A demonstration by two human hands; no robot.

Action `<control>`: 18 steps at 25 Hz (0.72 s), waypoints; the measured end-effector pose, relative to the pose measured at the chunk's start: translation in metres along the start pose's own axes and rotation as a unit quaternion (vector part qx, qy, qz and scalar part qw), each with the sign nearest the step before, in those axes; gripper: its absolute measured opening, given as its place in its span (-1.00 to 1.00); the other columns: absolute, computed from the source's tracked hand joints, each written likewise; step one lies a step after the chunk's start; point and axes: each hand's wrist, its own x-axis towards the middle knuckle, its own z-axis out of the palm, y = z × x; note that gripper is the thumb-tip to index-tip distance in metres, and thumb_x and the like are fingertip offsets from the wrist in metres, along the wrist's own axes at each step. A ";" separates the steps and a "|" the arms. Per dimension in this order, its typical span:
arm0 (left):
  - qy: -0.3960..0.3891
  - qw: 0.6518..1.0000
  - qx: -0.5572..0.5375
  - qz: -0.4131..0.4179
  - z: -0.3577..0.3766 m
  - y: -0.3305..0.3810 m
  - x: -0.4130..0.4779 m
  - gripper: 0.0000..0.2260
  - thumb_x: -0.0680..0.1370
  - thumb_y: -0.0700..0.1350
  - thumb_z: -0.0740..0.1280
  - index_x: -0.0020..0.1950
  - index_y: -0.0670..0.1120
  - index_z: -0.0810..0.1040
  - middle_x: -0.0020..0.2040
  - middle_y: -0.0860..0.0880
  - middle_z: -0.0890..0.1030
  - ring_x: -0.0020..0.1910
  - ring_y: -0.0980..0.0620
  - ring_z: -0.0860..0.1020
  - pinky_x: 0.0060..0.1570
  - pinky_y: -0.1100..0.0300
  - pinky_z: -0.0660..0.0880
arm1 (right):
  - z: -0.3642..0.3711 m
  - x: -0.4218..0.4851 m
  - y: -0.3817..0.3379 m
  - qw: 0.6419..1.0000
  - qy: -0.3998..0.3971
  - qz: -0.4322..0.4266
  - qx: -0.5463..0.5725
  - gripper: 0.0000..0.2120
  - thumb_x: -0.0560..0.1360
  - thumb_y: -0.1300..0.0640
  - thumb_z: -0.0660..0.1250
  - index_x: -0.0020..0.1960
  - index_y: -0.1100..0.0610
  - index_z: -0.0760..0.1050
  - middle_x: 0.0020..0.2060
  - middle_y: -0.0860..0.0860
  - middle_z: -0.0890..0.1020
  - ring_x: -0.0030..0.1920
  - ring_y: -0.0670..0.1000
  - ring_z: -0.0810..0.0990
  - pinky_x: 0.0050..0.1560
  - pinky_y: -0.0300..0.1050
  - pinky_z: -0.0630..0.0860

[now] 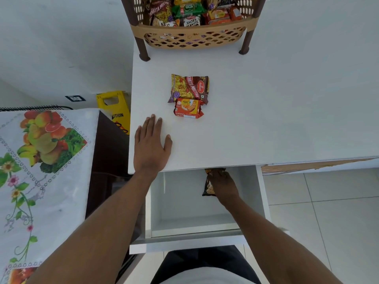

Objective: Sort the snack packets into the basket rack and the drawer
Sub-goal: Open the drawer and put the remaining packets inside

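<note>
**Q:** Which step did the figure show?

**A:** Stowing in the drawer [192, 226]. The right hand [222, 184] reached inside, fingers curled over a dark packet [206, 189] at the drawer's far end, partly under the bench [266, 119] edge. The left hand [150, 146] lay flat with straight fingers, holding nothing, on the bench just beyond the drawer.

**Q:** What remained?

**A:** Two packets lay farther beyond the drawer. The orange packet [188, 108] was nearer and touched the red packet [189, 87] behind it. The rack [192, 35], farthest from the drawer, held many packets. The next move probably called for releasing the dark packet, then lifting the orange one. Its destination could not be told.
</note>
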 end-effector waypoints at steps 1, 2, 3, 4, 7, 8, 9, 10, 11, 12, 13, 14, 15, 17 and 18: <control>-0.002 1.000 0.002 0.000 0.000 0.000 0.000 -0.44 0.71 0.11 0.14 0.69 -0.05 0.24 0.71 -0.07 0.20 0.71 -0.06 0.14 0.70 -0.07 0.07 | -0.002 -0.005 -0.003 1.000 -0.002 0.001 -0.022 -0.58 0.43 0.17 0.56 0.27 0.01 0.65 0.29 -0.02 0.64 0.30 0.03 0.63 0.31 -0.16 0.50; -0.006 1.000 0.004 0.001 0.000 0.000 0.000 -0.44 0.71 0.12 0.13 0.69 -0.05 0.23 0.72 -0.06 0.19 0.71 -0.06 0.13 0.70 -0.07 0.07 | -0.002 -0.008 -0.003 1.000 -0.012 0.002 -0.024 -0.57 0.47 0.17 0.52 0.32 0.04 0.61 0.36 0.01 0.59 0.38 0.03 0.58 0.36 -0.15 0.47; -0.009 1.000 0.005 0.001 0.000 0.000 -0.001 -0.44 0.71 0.12 0.13 0.69 -0.04 0.22 0.72 -0.06 0.19 0.72 -0.06 0.13 0.70 -0.07 0.06 | -0.001 -0.010 -0.003 0.999 -0.038 -0.002 -0.019 -0.56 0.55 0.20 0.42 0.42 0.08 0.52 0.46 0.06 0.49 0.48 0.06 0.47 0.46 -0.10 0.37; -0.011 1.000 0.005 0.002 -0.001 0.000 -0.001 -0.44 0.71 0.12 0.12 0.69 -0.05 0.22 0.72 -0.06 0.18 0.72 -0.06 0.12 0.70 -0.07 0.06 | -0.004 -0.011 -0.004 0.998 -0.057 -0.010 -0.015 -0.55 0.59 0.23 0.32 0.47 0.12 0.44 0.51 0.09 0.41 0.54 0.10 0.37 0.51 -0.05 0.29; -0.010 1.000 0.001 0.004 -0.003 0.001 -0.002 -0.44 0.72 0.12 0.12 0.70 -0.06 0.21 0.72 -0.07 0.18 0.72 -0.07 0.11 0.70 -0.07 0.05 | -0.029 -0.023 -0.022 0.998 0.001 -0.052 0.021 -0.74 0.54 0.19 0.32 0.21 0.16 0.59 0.22 0.12 0.60 0.29 0.18 0.56 0.26 0.04 0.49; -0.010 1.000 0.000 0.005 -0.003 0.001 -0.002 -0.44 0.72 0.12 0.12 0.69 -0.06 0.22 0.72 -0.08 0.18 0.72 -0.07 0.11 0.70 -0.07 0.04 | -0.038 -0.030 -0.029 0.995 0.050 -0.076 0.039 -0.85 0.50 0.19 0.34 0.05 0.16 0.62 0.03 0.10 0.65 0.12 0.16 0.62 0.10 0.05 0.56; -0.010 1.000 -0.002 0.006 -0.002 0.001 -0.002 -0.44 0.72 0.12 0.12 0.69 -0.07 0.22 0.72 -0.09 0.18 0.72 -0.08 0.12 0.70 -0.07 0.04 | -0.045 -0.036 -0.035 0.987 0.102 -0.108 0.058 -0.93 0.49 0.19 0.35 -0.08 0.15 0.61 -0.13 0.07 0.64 -0.04 0.13 0.63 -0.03 0.04 0.58; -0.009 1.000 -0.006 0.008 -0.002 0.001 -0.002 -0.44 0.73 0.11 0.12 0.69 -0.08 0.22 0.72 -0.10 0.19 0.72 -0.10 0.12 0.70 -0.08 0.04 | -0.051 -0.042 -0.042 0.975 0.155 -0.136 0.079 -0.93 0.50 0.17 0.34 -0.14 0.13 0.58 -0.22 0.03 0.61 -0.13 0.10 0.60 -0.10 0.02 0.57; -0.008 1.000 -0.009 0.011 -0.001 0.000 -0.003 -0.44 0.73 0.11 0.12 0.69 -0.09 0.22 0.72 -0.11 0.19 0.72 -0.11 0.13 0.70 -0.09 0.04 | -0.060 -0.046 -0.048 0.964 0.199 -0.150 0.097 -0.91 0.52 0.16 0.33 -0.15 0.11 0.57 -0.25 0.01 0.58 -0.17 0.08 0.57 -0.12 0.00 0.55; -0.004 1.000 -0.012 0.013 -0.001 0.000 -0.004 -0.44 0.73 0.10 0.13 0.69 -0.10 0.23 0.71 -0.12 0.20 0.71 -0.12 0.13 0.70 -0.09 0.05 | -0.073 -0.044 -0.052 0.955 0.228 -0.149 0.113 -0.90 0.54 0.15 0.32 -0.13 0.11 0.57 -0.24 -0.01 0.58 -0.17 0.06 0.56 -0.11 -0.02 0.53; -0.001 1.000 -0.013 0.015 0.000 0.000 -0.005 -0.44 0.73 0.10 0.13 0.69 -0.10 0.23 0.71 -0.13 0.20 0.71 -0.12 0.14 0.70 -0.10 0.05 | -0.086 -0.036 -0.055 0.948 0.256 -0.142 0.127 -0.91 0.55 0.15 0.32 -0.10 0.11 0.58 -0.20 -0.01 0.60 -0.15 0.05 0.56 -0.09 -0.04 0.52; 0.001 1.000 -0.015 0.016 0.000 0.000 -0.005 -0.44 0.73 0.10 0.14 0.69 -0.11 0.24 0.71 -0.13 0.21 0.71 -0.12 0.14 0.70 -0.11 0.06 | -0.102 -0.026 -0.057 0.941 0.279 -0.127 0.141 -0.91 0.55 0.16 0.33 -0.04 0.13 0.60 -0.14 -0.01 0.62 -0.10 0.05 0.57 -0.05 -0.05 0.53; 0.002 1.000 -0.016 0.016 0.000 0.000 -0.005 -0.44 0.73 0.09 0.14 0.69 -0.11 0.24 0.71 -0.13 0.21 0.71 -0.12 0.15 0.70 -0.11 0.06 | -0.118 -0.012 -0.058 0.939 0.292 -0.106 0.148 -0.87 0.55 0.17 0.34 0.05 0.15 0.62 -0.05 0.00 0.65 -0.03 0.04 0.60 0.01 -0.07 0.54; 0.001 1.000 -0.019 0.013 -0.001 0.000 -0.005 -0.44 0.73 0.10 0.15 0.69 -0.10 0.23 0.71 -0.12 0.21 0.71 -0.11 0.15 0.70 -0.11 0.07 | -0.154 0.020 -0.060 0.947 0.281 -0.059 0.144 -0.69 0.57 0.16 0.33 0.29 0.18 0.58 0.21 0.05 0.63 0.22 0.05 0.59 0.22 -0.04 0.55; 0.000 1.000 -0.023 0.012 -0.002 0.000 -0.005 -0.44 0.73 0.10 0.15 0.69 -0.10 0.24 0.71 -0.12 0.21 0.71 -0.11 0.15 0.70 -0.11 0.07 | -0.170 0.037 -0.061 0.955 0.260 -0.042 0.133 -0.59 0.59 0.15 0.32 0.42 0.20 0.50 0.35 0.07 0.57 0.36 0.07 0.53 0.35 0.00 0.51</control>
